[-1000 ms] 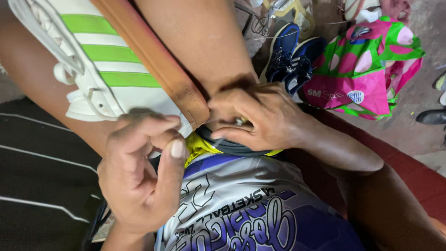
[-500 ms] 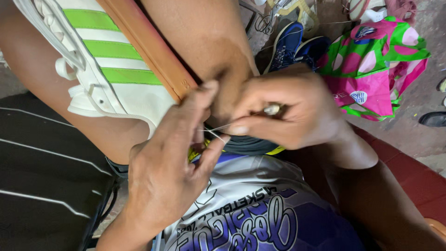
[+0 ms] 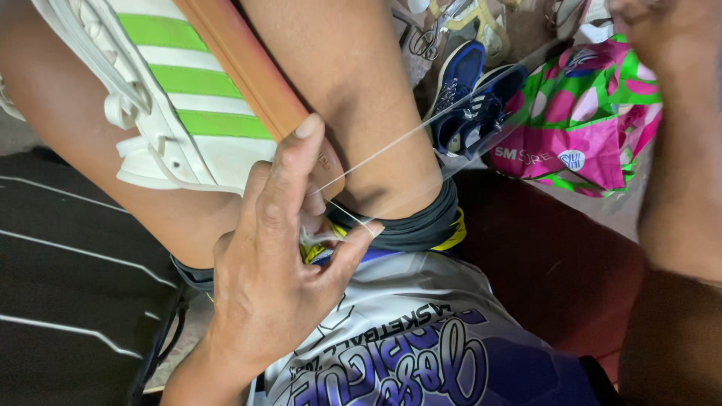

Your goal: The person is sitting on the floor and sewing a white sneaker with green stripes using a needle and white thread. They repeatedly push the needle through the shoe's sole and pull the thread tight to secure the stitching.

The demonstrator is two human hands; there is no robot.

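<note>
Shoe (image 3: 173,98) at 11 o'clock, wedged against the leg (image 3: 353,98) at 12. Left hand (image 3: 278,278) below at 6, fingertip on the shoe's sole edge. Thread (image 3: 391,146) runs from the hand toward 2 o'clock, crossing the leg. Bag (image 3: 587,113) at 2, pair of shoes (image 3: 466,98) just left of it, scissors (image 3: 436,34) behind at 1.

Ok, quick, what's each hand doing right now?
Left hand: fingers pressed on the shoe sole edge, pinning the thread.
Right hand: mostly out of frame at top right; the taut thread runs toward it, grip cannot be told.

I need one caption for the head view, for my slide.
Left hand steadies a white shoe with green stripes while the right hand pulls thread taut.
</note>
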